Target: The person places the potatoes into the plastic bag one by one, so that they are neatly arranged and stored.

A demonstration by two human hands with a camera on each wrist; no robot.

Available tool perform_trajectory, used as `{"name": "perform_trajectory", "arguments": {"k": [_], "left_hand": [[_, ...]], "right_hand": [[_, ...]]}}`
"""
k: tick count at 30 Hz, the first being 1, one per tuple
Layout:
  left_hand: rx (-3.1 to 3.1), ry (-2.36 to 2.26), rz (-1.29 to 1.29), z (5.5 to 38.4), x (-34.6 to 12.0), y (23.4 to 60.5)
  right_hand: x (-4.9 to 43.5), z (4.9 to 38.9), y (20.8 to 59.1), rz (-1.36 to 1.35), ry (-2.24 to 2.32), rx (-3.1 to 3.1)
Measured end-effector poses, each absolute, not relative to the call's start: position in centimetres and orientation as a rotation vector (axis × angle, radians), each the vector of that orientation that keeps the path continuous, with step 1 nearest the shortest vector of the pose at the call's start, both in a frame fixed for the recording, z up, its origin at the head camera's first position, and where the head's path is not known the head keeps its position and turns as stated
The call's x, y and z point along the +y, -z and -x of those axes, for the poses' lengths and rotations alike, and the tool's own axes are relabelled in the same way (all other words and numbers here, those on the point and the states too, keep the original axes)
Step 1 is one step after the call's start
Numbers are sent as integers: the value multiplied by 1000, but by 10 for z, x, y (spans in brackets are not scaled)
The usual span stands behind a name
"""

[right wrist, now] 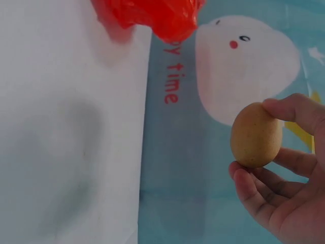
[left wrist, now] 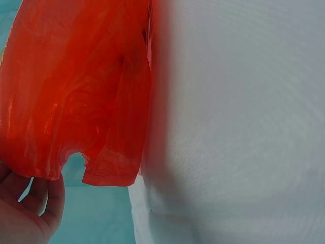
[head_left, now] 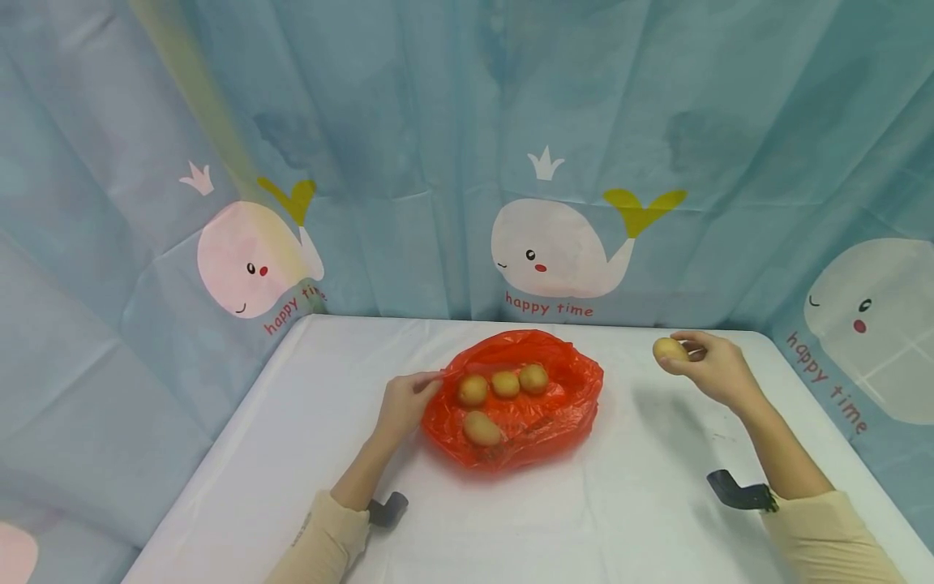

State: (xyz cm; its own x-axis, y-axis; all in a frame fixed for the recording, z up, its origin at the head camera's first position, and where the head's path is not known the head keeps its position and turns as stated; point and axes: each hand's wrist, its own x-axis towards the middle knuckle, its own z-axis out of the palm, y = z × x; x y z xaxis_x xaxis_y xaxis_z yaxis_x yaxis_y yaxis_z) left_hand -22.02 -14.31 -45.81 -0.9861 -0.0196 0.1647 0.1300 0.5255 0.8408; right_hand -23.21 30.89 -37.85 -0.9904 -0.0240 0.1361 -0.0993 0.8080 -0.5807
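A red plastic bag (head_left: 576, 418) lies with its mouth spread wide on the table. Inside it are several yellow-brown potatoes (head_left: 481, 428). At the bag's left rim, my left hand (head_left: 403, 405) pinches the plastic; in the left wrist view the fingers (left wrist: 55, 201) meet the red edge. To the right of the bag, my right hand (head_left: 718, 369) grips a potato (right wrist: 256, 135) between thumb and fingers, raised above the tabletop. That potato is smooth and oval in the right wrist view, where the right hand (right wrist: 294, 188) shows from the palm side.
A white cloth covers the table (head_left: 292, 454). Behind and beside it hangs a blue curtain (head_left: 423, 162) printed with whales. A dark band with a curved piece (head_left: 740, 491) sits at the right wrist, and a similar dark piece (head_left: 388, 509) at the left.
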Motion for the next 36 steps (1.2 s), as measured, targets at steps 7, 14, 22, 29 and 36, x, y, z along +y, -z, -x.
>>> {"name": "perform_trajectory", "arguments": {"k": [7,14,22,29,36], "left_hand": [[-2617,1454,89,220,-143,457],[-2605,1466,101,219,-141,454],[-2620,1445,102,220,-143,456],[-2613,1440,106,222,-144,457],[-2613,1440,112,221,-143,457]], "right_hand": [[297,236,376,-134,-953,-2886],[282,241,373,-194,-967,-2895],[264,242,375,-228,-1028,-2883],[253,244,377,-286,-1066,-2856],[244,246,381,-335,-1083,-2830]]}}
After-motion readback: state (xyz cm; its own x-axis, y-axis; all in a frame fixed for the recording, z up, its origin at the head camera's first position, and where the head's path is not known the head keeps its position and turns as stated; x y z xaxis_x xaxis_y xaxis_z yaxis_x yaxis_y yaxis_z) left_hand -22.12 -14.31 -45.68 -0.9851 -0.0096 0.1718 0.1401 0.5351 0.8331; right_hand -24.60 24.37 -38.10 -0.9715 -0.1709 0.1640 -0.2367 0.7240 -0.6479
